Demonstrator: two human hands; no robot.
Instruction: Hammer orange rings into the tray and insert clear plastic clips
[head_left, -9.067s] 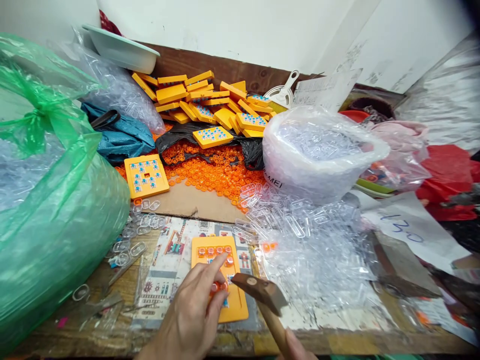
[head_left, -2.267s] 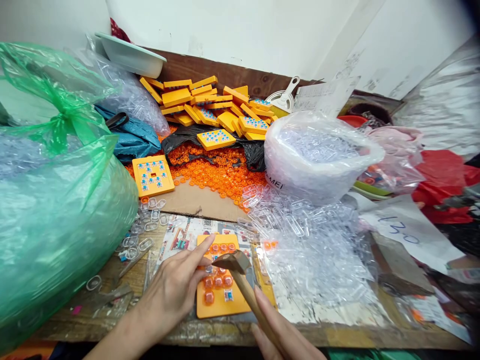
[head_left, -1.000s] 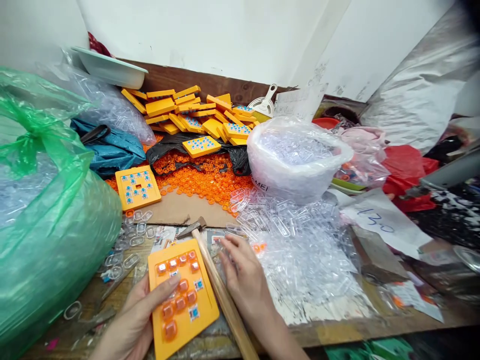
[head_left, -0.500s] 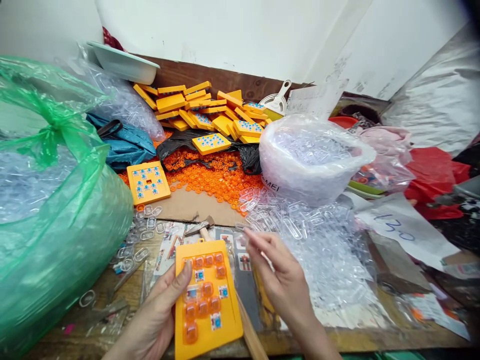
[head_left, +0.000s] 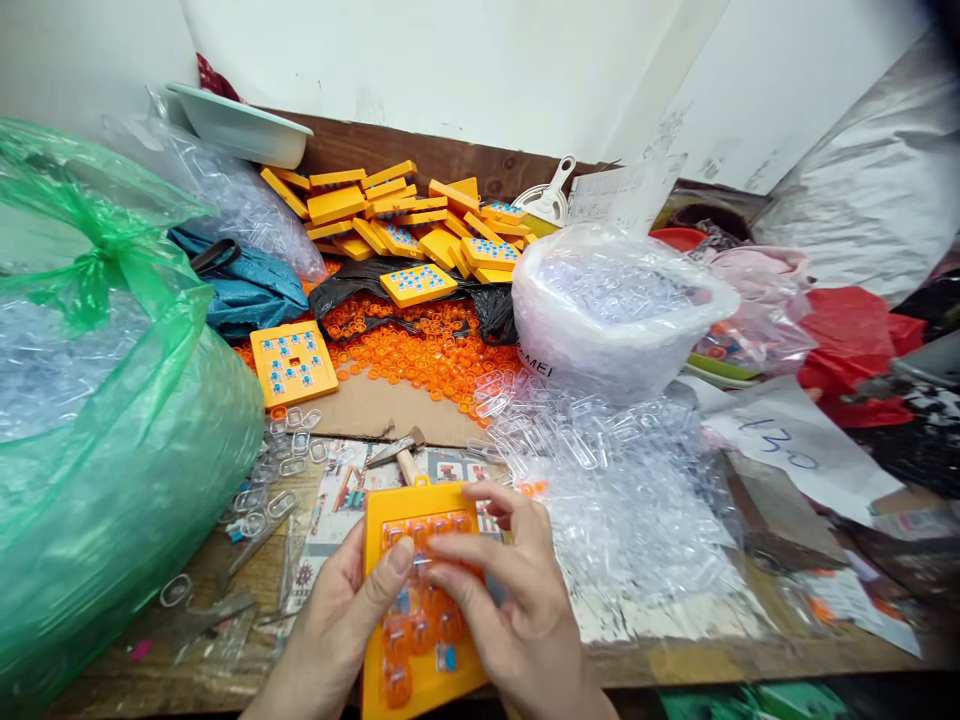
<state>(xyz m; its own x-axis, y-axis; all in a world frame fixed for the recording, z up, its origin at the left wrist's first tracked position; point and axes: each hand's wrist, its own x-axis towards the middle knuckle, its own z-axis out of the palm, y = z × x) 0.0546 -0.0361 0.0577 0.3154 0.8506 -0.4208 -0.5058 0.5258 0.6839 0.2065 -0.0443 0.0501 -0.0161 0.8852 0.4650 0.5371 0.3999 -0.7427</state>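
My left hand [head_left: 339,612] holds the yellow board [head_left: 454,685] by its side. My right hand [head_left: 534,600] bends its fingers over the board's orange caps [head_left: 397,682]; I can't tell if they pinch anything. Right of my fingers lie clear plastic bits [head_left: 630,520]. Past my fingertips is a hammer [head_left: 406,443]. Farther right, a paper [head_left: 795,440] says "130". Beyond, a white bag [head_left: 600,365] shows "MEI". Farthest are piled yellow boards [head_left: 337,206].

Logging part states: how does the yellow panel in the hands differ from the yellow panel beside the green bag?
The held panel carries many orange caps; the resting panel shows bare blue switches. The held panel is gripped by the left hand, with the right hand over it; the resting panel lies untouched. Both are yellow slabs.
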